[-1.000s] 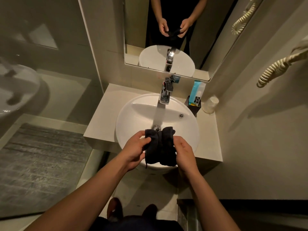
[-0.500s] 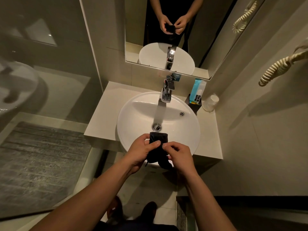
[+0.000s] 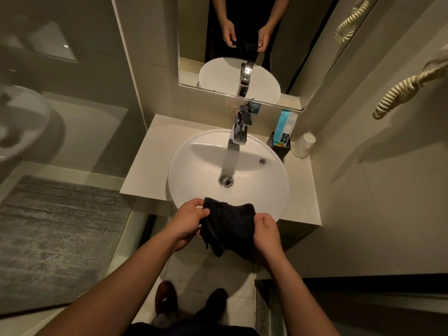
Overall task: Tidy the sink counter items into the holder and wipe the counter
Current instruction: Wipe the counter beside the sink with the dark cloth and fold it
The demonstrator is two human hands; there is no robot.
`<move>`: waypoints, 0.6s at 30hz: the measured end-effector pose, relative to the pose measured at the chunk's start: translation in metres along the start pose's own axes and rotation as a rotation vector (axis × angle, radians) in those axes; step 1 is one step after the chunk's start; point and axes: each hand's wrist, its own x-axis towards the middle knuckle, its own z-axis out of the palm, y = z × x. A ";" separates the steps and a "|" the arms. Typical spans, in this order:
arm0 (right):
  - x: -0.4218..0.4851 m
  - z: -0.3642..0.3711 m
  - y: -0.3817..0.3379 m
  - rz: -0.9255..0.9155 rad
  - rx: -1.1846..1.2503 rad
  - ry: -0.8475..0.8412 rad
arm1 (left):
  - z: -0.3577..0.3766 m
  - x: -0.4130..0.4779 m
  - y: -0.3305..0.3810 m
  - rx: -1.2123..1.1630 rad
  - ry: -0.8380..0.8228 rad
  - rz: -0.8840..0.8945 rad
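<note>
1. The round white basin (image 3: 206, 170) sits on the pale desk (image 3: 150, 161) and serves as the landmark here; its near rim overhangs the desk's front edge.
2. A black cloth (image 3: 229, 226) is held in the air just in front of the basin's near rim, its top edge overlapping the rim in this view and its lower corners hanging toward the floor.
3. The left hand (image 3: 186, 220) has its grip pinched on the cloth's left upper corner, thumb on top of the fabric.
4. The right hand (image 3: 266, 229) has its grip clenched on the cloth's right edge, fingers curled around it.
5. The cloth is stretched loosely between the two hands and sags a little in the middle.
6. A chrome faucet (image 3: 240, 130) stands at the far rim of the basin, with the drain (image 3: 226, 180) at the basin's centre.
7. To the right of the far rim, a dark holder (image 3: 281, 147) on the desk has a blue-and-white packet (image 3: 286, 127) standing upright in it.
8. A white paper cup (image 3: 304, 144) lies tilted just beside the holder, on the side away from the basin, against the wall.
9. The mirror (image 3: 194, 44) above the basin's far side reflects both hands and the cloth.
</note>
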 end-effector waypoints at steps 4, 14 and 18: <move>0.015 0.017 0.021 0.012 -0.168 0.042 | -0.004 0.013 -0.011 0.387 0.029 0.040; 0.033 0.038 0.039 0.064 -0.465 0.125 | 0.006 0.029 -0.025 0.953 0.206 0.180; 0.030 0.037 0.045 -0.017 -0.640 0.173 | 0.005 0.024 -0.036 1.029 0.293 0.262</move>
